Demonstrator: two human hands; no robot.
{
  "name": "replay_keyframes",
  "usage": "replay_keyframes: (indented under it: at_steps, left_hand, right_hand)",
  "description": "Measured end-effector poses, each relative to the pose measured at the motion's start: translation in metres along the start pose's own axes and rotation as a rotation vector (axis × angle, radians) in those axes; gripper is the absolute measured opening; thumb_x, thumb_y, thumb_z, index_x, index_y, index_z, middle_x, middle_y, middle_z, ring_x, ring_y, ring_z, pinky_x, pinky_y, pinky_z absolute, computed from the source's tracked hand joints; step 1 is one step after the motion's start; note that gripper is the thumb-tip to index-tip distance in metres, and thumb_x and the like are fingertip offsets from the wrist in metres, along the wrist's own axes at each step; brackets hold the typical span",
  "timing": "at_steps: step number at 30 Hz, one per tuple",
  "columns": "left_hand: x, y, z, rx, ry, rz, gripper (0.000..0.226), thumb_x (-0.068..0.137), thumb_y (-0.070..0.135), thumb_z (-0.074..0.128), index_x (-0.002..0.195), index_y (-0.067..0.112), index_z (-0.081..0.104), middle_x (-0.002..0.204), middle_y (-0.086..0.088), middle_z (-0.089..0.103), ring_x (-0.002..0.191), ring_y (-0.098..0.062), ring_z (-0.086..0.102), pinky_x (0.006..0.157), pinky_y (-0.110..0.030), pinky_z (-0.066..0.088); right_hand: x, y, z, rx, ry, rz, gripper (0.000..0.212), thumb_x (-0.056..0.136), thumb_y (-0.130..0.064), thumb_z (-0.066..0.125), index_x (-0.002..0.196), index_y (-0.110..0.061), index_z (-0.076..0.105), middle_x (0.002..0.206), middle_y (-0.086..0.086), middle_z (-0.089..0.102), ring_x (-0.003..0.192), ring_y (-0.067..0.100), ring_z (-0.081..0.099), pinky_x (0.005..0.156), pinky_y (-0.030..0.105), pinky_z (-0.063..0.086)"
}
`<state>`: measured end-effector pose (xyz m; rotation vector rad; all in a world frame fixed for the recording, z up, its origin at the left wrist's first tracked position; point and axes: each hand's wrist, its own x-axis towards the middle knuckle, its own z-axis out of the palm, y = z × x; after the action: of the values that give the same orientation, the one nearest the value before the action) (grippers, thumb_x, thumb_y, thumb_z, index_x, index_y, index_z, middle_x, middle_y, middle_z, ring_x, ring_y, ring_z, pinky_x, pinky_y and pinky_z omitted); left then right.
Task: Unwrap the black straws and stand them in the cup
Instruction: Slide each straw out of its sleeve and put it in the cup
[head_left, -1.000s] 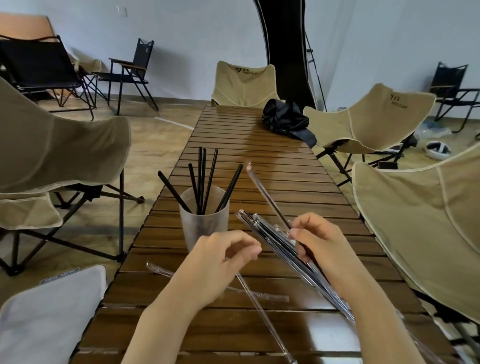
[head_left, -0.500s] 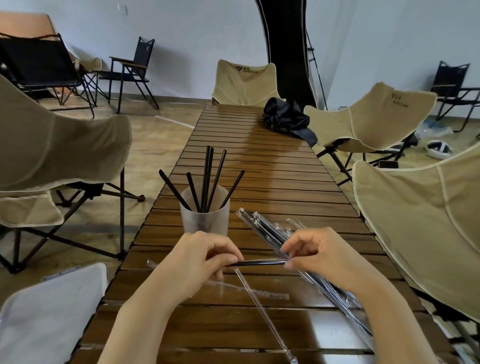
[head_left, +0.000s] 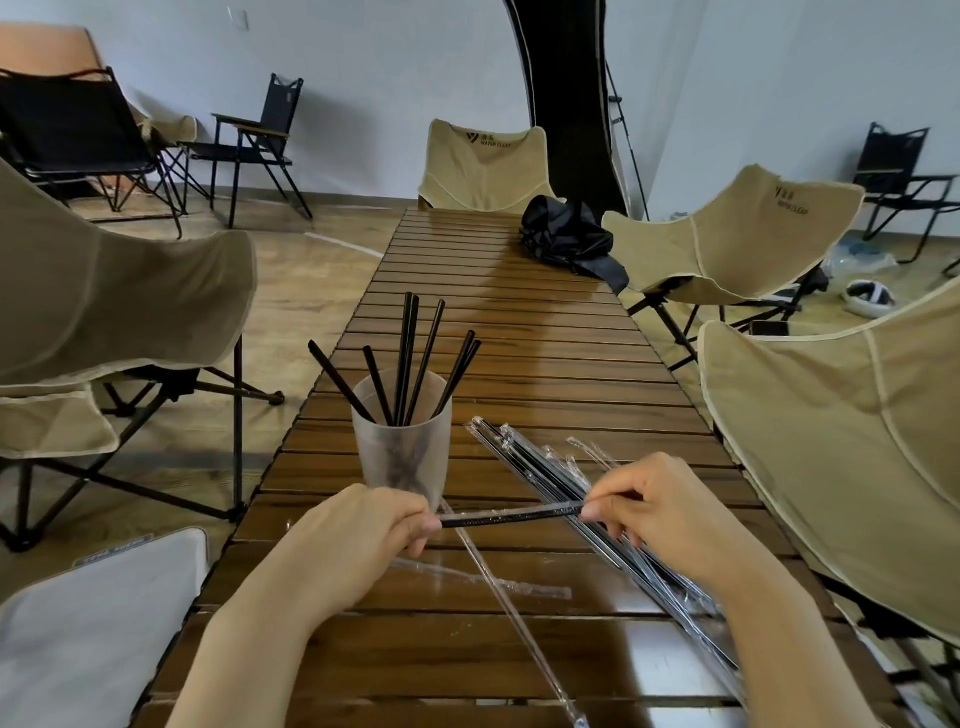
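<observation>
Straw (head_left: 511, 517): level above the counter's (head_left: 519, 322) near middle, wrapper (head_left: 478, 520) seemingly on.
Left hand (head_left: 358, 540): grip pinching one end.
Right hand (head_left: 675, 514): grip pinching the other, likely to pull apart.
Cup (head_left: 402, 452): by the left edge, within reach.

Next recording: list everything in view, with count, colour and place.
table: one, brown slatted wood.
cup: one, frosted, table's left side.
straws in cup: at least six, black, standing and leaning.
held straw: one, black, level above the near table.
wrapped straws: bundle, black in clear film, right of cup.
empty wrappers: at least two, clear, near end of table.
bag: one, black, table's far end.
beige chairs: at least four, around table.
black chairs: three, by walls.
headset: one, white, floor at right.
left hand: pinches held straw's left end.
right hand: pinches its right end.
</observation>
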<state>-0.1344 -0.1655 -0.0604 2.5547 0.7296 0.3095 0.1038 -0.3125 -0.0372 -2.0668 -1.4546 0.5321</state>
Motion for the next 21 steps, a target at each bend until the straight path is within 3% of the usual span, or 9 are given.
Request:
replay_keyframes:
  at_steps: [3,9,14,21]
  left_hand:
    - [0.0,-0.002,0.001,0.0,-0.058,0.01,0.038,0.097,0.042,0.039,0.062,0.032,0.048,0.06,0.025,0.054,0.066,0.007,0.052,0.062,-0.011,0.036]
    - [0.002,-0.002,0.008,-0.069,-0.044,0.019,0.036,0.098,0.038,0.041,0.064,0.032,0.051,0.058,0.012,0.051,0.065,0.007,0.052,0.062,-0.008,0.037]
    - [0.004,0.011,0.002,-0.204,-0.018,0.033,0.033,0.098,0.036,0.04,0.071,0.027,0.057,0.063,0.027,0.056,0.063,0.008,0.053,0.061,-0.007,0.039]
    - [-0.003,-0.005,-0.009,-0.16,-0.038,-0.082,0.026,0.098,0.034,0.043,0.082,0.037,0.063,0.076,0.011,0.063,0.079,0.002,0.06,0.072,-0.015,0.046]
  right_hand:
    - [0.0,-0.002,0.0,-0.006,-0.012,-0.014,0.032,0.087,-0.019,0.068,0.063,-0.041,0.066,0.052,-0.017,0.061,0.044,-0.002,0.052,0.051,0.008,0.04]
    - [0.002,-0.009,0.002,0.049,0.01,-0.052,0.032,0.086,-0.015,0.068,0.064,-0.039,0.068,0.052,-0.013,0.062,0.043,-0.001,0.053,0.051,0.008,0.041]
    - [0.0,-0.005,-0.003,0.162,0.042,-0.054,0.024,0.085,-0.018,0.069,0.07,-0.036,0.075,0.059,-0.005,0.067,0.047,0.001,0.054,0.053,0.012,0.045]
    - [-0.008,0.012,-0.011,0.123,0.054,0.011,0.028,0.086,-0.016,0.067,0.07,-0.039,0.073,0.063,-0.01,0.07,0.048,0.001,0.049,0.049,0.011,0.04]
